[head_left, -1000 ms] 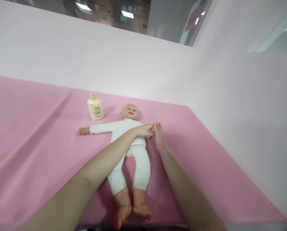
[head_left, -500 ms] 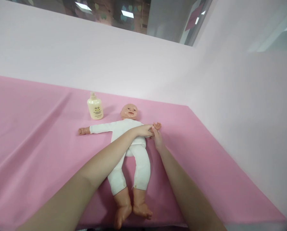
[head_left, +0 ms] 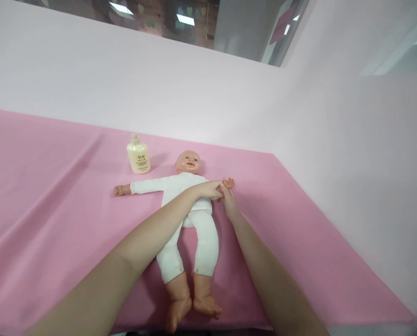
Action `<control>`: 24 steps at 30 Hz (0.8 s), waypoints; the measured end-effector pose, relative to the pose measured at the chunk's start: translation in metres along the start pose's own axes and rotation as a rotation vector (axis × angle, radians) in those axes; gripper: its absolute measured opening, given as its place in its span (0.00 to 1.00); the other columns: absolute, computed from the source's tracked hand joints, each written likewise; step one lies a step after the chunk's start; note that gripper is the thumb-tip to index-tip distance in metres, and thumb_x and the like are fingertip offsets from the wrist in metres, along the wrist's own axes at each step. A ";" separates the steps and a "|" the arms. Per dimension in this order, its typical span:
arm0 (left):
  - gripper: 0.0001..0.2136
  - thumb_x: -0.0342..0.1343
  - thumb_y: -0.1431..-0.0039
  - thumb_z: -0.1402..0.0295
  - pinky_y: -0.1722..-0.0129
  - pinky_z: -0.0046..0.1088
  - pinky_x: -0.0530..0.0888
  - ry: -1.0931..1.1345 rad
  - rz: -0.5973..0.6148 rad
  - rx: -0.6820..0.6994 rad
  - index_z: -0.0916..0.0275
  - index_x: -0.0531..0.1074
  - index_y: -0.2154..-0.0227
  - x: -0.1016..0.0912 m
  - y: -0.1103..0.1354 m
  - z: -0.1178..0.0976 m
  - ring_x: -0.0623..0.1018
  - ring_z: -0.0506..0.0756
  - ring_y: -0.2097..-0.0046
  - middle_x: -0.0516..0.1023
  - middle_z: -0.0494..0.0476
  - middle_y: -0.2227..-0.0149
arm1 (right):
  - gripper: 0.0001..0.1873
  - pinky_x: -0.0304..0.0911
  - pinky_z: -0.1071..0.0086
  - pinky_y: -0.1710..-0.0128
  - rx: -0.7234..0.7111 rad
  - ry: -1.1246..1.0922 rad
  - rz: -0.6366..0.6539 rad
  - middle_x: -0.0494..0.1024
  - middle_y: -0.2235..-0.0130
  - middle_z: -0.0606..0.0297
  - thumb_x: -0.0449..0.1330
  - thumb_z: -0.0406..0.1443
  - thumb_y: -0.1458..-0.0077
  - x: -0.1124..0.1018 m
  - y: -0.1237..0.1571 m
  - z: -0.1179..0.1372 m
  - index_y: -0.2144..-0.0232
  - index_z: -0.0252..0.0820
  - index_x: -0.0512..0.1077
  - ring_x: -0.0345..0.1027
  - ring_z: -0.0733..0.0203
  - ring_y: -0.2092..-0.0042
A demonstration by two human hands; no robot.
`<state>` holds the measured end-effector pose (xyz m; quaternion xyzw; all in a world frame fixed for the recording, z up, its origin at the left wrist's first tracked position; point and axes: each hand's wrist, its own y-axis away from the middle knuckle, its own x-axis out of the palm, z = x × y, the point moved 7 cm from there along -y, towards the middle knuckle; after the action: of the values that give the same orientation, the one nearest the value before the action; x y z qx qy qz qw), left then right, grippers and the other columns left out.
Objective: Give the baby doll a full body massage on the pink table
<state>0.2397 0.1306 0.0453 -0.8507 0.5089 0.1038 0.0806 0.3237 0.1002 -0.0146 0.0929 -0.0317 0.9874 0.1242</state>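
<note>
A baby doll in a white bodysuit lies on its back on the pink sheet, head toward the wall, arms spread. My left hand reaches across the doll's chest and closes around the doll's arm on the right side, near its wrist. My right hand comes in from the right and holds the same arm just below the doll's small hand. Both of my hands touch each other there.
A cream pump bottle stands upright left of the doll's head. The pale pink wall runs behind and along the right side. The sheet's front edge lies just below the doll's feet.
</note>
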 end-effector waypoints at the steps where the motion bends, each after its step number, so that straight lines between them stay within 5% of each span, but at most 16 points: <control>1: 0.15 0.58 0.51 0.78 0.73 0.24 0.71 0.002 -0.001 0.004 0.63 0.75 0.58 0.000 0.000 0.000 0.77 0.51 0.73 0.74 0.44 0.76 | 0.41 0.67 0.61 0.67 0.001 0.000 -0.001 0.81 0.62 0.61 0.72 0.63 0.51 0.000 0.000 0.000 0.44 0.46 0.79 0.71 0.53 0.64; 24: 0.10 0.58 0.53 0.78 0.74 0.23 0.71 0.039 0.015 0.009 0.63 0.72 0.66 -0.001 -0.004 0.007 0.75 0.50 0.74 0.75 0.46 0.77 | 0.46 0.64 0.63 0.70 0.012 0.003 -0.010 0.81 0.63 0.62 0.72 0.62 0.50 -0.001 -0.004 -0.004 0.38 0.44 0.76 0.67 0.58 0.69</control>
<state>0.2423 0.1357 0.0385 -0.8485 0.5171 0.0855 0.0737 0.3253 0.1045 -0.0186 0.0921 -0.0253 0.9871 0.1286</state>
